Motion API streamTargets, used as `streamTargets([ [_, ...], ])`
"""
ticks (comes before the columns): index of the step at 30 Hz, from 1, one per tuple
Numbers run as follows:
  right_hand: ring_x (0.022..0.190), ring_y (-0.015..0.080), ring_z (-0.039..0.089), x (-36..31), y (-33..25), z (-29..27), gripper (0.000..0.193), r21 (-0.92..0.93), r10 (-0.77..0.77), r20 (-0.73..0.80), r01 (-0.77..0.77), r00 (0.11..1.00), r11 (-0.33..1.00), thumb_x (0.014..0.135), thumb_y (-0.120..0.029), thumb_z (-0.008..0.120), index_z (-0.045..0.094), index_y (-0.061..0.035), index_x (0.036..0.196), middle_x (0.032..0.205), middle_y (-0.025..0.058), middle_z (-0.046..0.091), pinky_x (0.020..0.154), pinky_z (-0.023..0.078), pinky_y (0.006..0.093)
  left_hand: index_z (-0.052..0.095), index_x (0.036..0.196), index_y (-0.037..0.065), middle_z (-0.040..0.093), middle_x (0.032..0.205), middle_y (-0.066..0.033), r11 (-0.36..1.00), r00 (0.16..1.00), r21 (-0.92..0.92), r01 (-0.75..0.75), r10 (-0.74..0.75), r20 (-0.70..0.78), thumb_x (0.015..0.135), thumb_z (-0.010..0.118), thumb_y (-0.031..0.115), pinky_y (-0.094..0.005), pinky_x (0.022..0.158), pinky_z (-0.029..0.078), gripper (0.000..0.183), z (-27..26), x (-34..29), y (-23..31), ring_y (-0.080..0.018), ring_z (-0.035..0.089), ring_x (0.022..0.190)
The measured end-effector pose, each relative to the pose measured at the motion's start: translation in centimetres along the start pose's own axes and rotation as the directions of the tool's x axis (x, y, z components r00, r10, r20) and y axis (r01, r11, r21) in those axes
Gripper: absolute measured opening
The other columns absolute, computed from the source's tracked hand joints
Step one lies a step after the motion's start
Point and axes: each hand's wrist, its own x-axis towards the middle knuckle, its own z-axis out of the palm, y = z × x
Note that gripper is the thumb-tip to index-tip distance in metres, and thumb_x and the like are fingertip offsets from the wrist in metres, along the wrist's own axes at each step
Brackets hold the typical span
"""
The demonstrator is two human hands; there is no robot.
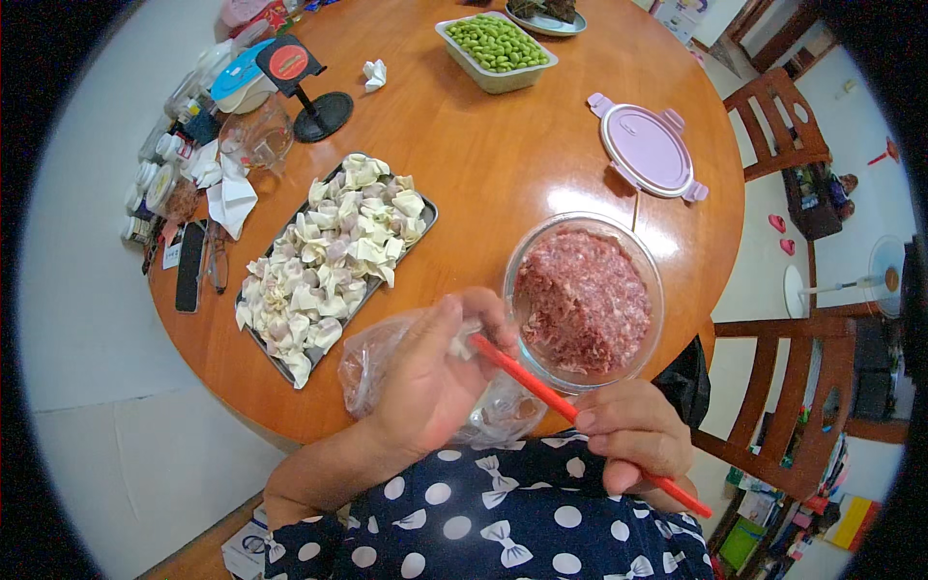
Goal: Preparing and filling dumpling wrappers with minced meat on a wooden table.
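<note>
Hands first, as I read them from the head view. My left hand (430, 372) is cupped at the near edge of the round wooden surface (503, 164), fingers curled around a small pale wrapper piece (465, 345) held at the fingertips; I cannot tell what lies inside the palm. It sits just above a crumpled clear plastic bag (372, 362) that rests on the surface. My right hand (633, 435) is closed on a red chopstick (570, 411), gripping its near half; the far tip of the stick reaches up to the left hand's fingertips and the wrapper.

Just right of the left hand, a clear glass bowl (584, 300) of pink minced meat stands on the surface, close to the near edge. Its pale purple lid (646, 150) lies farther off, well apart from it.

To the left, a dark rectangular tray (290, 362) lies slanted, piled with folded dumplings (329, 256). At the far side, a white dish of green beans (495, 48). At the far left, a black phone stand (307, 97), a phone (190, 266) lying flat, crumpled tissue (232, 193) and a cluster of small jars (155, 174).

Wooden chairs (783, 126) stand to the right.
</note>
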Motion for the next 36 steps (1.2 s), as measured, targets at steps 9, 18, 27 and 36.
streamTargets([
  [9, 0.079, 0.0302, 0.067, 0.6, -0.3, -0.2, 0.042, 0.002, -0.089, 0.045, 0.089, 0.995, 0.996, 0.092, -0.04, 0.058, 0.063, 0.0003, 0.083, 0.089, 0.0172, 0.067, 0.067, 0.055, 0.039, 0.048, 0.122, 0.01, 0.049, 0.088, -0.0018, 0.998, 1.0, -0.057, -0.013, 0.014, 0.017, 0.097, 0.055, 0.018, -0.0318, 0.078, 0.043, 0.027, -0.5, -0.1, 0.7, -0.0141, 0.049, 0.077],
  [18, 0.092, 0.0322, 0.066, 2.0, 0.2, 1.5, 0.028, -0.059, -0.155, 0.35, 0.187, 0.924, 0.981, 0.081, -0.028, 0.074, 0.07, -0.0019, 0.09, 0.1, 0.0137, 0.067, 0.08, 0.056, 0.039, 0.055, 0.101, 0.016, 0.036, 0.064, 0.0047, 0.995, 0.999, -0.083, -0.049, 0.048, -0.021, 0.098, 0.053, 0.036, -0.027, 0.062, 0.037, 0.021, -1.1, -0.2, 0.7, -0.0084, 0.038, 0.058],
  [27, 0.091, 0.0363, 0.067, 1.4, 0.3, 0.3, 0.04, 0.085, -0.218, 0.289, 0.202, 0.932, 0.976, 0.074, -0.033, 0.076, 0.067, 0.0022, 0.092, 0.098, 0.019, 0.067, 0.08, 0.055, 0.0425, 0.055, 0.094, 0.011, 0.034, 0.059, 0.0063, 0.818, 0.854, 0.356, -0.452, 0.512, -0.092, 0.1, 0.049, 0.033, -0.0241, 0.049, 0.034, 0.024, -1.8, 0.4, 7.9, -0.0062, 0.034, 0.047],
  [36, 0.084, 0.0324, 0.066, -0.1, -0.1, -0.3, 0.045, -0.089, -0.033, -0.026, 0.03, 0.999, 0.996, 0.087, -0.045, 0.063, 0.069, -0.0003, 0.082, 0.091, 0.0174, 0.069, 0.072, 0.053, 0.0424, 0.062, 0.102, 0.0, 0.063, 0.099, -0.0056, 0.188, 0.629, 0.882, -0.431, 0.764, 0.144, 0.101, 0.048, 0.02, -0.0255, 0.086, 0.044, 0.025, -5.5, 0.6, 13.2, -0.0108, 0.057, 0.095],
])
